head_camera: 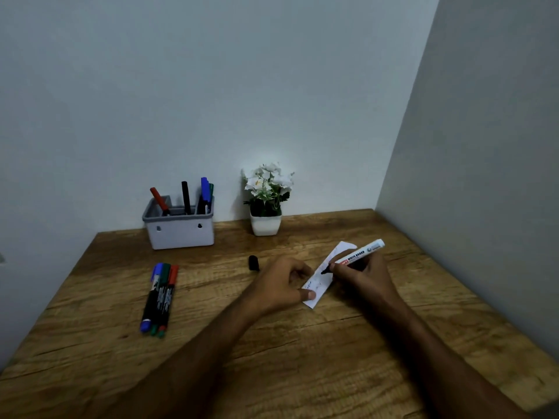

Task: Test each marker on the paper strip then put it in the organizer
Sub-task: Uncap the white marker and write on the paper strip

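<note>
My left hand (282, 282) pins the thin paper strip (325, 275) flat on the grainy wooden desk (302, 358), thumb pressed on its near end. My right hand (361, 272) is closed around the white-barrelled whiteboard marker (358, 257), its black tip seemingly touching the strip. I'm mid-test; next comes recapping, I judge, with the glossy black cap (253, 263) lying nearby. Three untested markers (159, 297) lie left; beyond stands the boxy grey-rimmed organizer (180, 234).

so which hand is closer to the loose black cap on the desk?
Left. The left hand sits just right of the black cap, pinning the paper strip. The right hand is farther right, beyond the strip, holding the whiteboard marker.
</note>
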Available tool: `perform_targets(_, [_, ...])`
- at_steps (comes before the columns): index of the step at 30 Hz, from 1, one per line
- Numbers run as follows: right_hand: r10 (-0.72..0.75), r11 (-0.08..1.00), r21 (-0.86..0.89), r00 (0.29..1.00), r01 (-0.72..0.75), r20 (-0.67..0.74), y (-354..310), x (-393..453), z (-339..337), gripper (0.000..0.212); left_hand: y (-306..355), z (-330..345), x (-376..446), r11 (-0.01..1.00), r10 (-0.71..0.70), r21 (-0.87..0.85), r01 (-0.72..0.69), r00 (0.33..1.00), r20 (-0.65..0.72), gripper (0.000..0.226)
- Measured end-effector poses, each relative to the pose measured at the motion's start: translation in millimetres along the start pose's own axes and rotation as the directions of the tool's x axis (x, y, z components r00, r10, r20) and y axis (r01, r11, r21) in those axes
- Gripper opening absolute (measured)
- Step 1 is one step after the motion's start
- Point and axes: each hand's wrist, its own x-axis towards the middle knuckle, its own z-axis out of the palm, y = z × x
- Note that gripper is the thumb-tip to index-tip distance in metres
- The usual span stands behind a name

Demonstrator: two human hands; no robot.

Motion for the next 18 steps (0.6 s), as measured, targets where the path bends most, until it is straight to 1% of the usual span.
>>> perform_targets(2, [-0.015,0.998,-0.054,1.0,0.015,0.008,-1,4,-1,0.021,-3,4,0,1.0,0.019,-0.006,-0.019,1.0,-0.003,0.049])
perform_targets(4, [-0.078,0.987,-0.134,0.995,0.084,0.056,-3,7,-1,0.008,-5,8,-2,0.999,0.043,-0.002,-0.043,0.999,0.014,0.048])
perform_targets(5, [-0.105,0.98,-0.164,0.992,0.116,0.073,-2,9,0,0.005,-6,10,-2,0.999,0.051,0.008,-0.051,0.998,0.027,0.048])
perform_targets(7, [-0.134,0.97,-0.19,0.987,0.148,0.084,-2,10,1,0.005,-8,12,-2,0.997,0.061,0.033,-0.063,0.997,0.044,0.049])
perform_targets(11, [-0.166,0.959,-0.215,0.98,0.186,0.107,0,8,2,0.01,-11,17,1,0.996,0.06,0.057,-0.063,0.997,0.037,0.05])
perform_targets(18, [-0.198,0.945,-0.229,0.965,0.234,0.171,1,8,3,0.009,-13,20,1,0.992,0.085,0.096,-0.087,0.996,0.019,0.049])
